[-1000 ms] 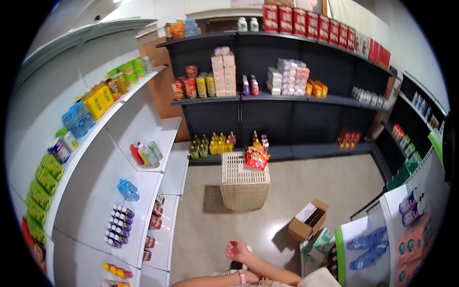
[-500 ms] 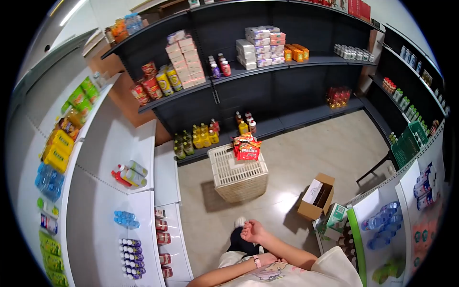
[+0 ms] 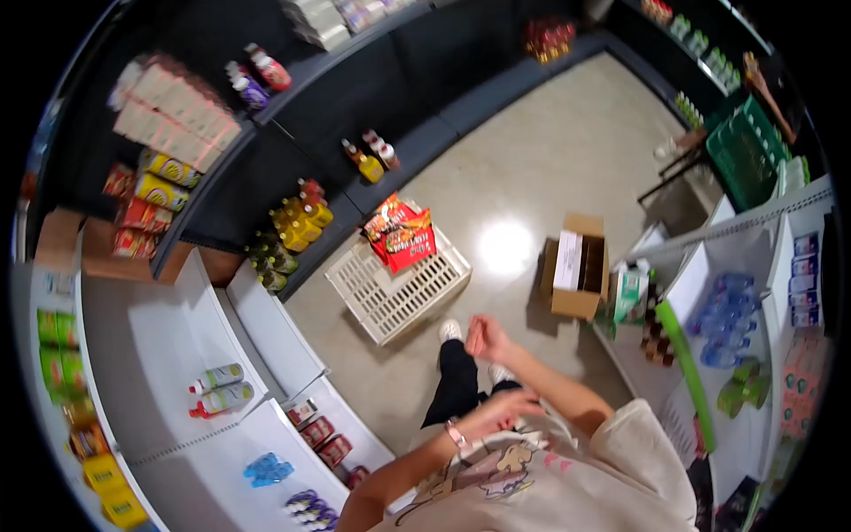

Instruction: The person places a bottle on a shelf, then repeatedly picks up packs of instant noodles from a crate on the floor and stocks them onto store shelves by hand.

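My right hand [image 3: 487, 338] is raised in front of my body with its fingers curled in, and nothing shows in it. Lower down, my left hand [image 3: 507, 413] lies across my front near the shirt, fingers stretched towards the right forearm; a pale pink band circles that wrist. Ahead of my feet stands a cream slotted basket [image 3: 377, 304], its slotted face upward. Several red snack packets [image 3: 410, 244] lie on its far part. Neither hand touches the basket or the packets.
An open cardboard box [image 3: 576, 300] sits on the floor to the right. White shelves [image 3: 173, 324] with bottles line the left, and dark shelves [image 3: 421, 146] run along the back. A green crate [image 3: 745, 151] and a shelf unit with water bottles [image 3: 727, 310] stand at right.
My view has turned, so the shelves and the basket appear tilted and shifted left. My left hand's fingers are more stretched out; my right hand stays raised and curled.
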Demonstrator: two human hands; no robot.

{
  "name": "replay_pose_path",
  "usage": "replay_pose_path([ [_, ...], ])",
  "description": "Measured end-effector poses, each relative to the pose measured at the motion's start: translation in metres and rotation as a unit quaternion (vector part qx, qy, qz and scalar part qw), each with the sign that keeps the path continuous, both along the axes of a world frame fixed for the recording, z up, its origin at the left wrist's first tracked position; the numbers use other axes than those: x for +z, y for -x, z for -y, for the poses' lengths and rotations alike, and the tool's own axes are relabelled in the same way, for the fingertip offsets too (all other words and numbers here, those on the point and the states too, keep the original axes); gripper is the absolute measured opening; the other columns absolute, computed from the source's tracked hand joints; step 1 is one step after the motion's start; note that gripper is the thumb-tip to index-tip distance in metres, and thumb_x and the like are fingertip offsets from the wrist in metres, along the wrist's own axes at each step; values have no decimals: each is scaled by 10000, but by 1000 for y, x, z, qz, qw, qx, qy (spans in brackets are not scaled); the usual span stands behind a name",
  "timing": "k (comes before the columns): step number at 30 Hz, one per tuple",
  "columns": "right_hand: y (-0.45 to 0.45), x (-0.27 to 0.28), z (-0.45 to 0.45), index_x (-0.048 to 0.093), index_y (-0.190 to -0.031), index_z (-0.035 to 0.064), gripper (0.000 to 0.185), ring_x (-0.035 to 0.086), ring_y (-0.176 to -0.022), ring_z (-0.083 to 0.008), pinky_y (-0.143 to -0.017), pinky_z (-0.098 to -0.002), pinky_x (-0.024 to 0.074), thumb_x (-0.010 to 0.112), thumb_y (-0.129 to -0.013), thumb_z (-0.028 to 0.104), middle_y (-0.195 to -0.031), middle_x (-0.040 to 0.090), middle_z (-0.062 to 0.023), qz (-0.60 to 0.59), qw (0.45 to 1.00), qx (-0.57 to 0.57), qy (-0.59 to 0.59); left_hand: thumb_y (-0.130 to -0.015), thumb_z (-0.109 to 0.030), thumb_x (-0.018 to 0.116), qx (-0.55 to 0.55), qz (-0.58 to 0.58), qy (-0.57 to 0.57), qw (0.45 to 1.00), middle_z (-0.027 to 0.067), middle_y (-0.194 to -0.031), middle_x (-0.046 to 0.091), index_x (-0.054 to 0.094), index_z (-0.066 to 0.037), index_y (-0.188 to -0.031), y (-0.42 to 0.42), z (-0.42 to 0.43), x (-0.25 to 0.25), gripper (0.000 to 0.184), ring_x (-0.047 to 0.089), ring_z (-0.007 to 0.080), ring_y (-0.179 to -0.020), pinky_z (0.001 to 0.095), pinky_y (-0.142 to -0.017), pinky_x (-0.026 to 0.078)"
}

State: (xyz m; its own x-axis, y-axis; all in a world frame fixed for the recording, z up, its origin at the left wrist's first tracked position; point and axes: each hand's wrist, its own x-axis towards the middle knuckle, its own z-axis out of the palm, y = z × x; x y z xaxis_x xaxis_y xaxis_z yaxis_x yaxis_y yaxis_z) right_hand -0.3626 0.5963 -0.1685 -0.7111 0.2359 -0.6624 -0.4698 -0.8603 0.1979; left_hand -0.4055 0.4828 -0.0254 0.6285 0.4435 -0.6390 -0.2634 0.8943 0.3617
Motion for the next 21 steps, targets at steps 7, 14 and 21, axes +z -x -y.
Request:
replay_pose_path([
  [7,68,-62,-90,591,-1144,198,512,509,-669,-118,-645,-273,451,425,-872,599,-913,579,13,56,987,110,-101,-852,-159,583,30,-546,-368,752,181,-850,620,608,-15,-980,175,-155,-124,195,593,339,-816,376,-741,465],
  [14,157,-132,-147,571,-1237,226,669,413,-1087,-229,-914,-334,368,388,-818,713,-1386,334,-70,113,972,94,-181,-780,-282,633,-189,-714,-440,510,167,-1057,590,624,-90,-915,285,-289,-208,235,531,329,-1009,425,-858,410],
  [21,127,-147,-131,598,-1187,202,596,442,-967,-154,-861,-308,371,427,-840,655,-1236,476,21,136,967,119,-177,-799,-100,621,-219,-520,-354,746,126,-752,690,701,6,-901,284,-252,-262,167,637,134,-662,266,-595,486],
])
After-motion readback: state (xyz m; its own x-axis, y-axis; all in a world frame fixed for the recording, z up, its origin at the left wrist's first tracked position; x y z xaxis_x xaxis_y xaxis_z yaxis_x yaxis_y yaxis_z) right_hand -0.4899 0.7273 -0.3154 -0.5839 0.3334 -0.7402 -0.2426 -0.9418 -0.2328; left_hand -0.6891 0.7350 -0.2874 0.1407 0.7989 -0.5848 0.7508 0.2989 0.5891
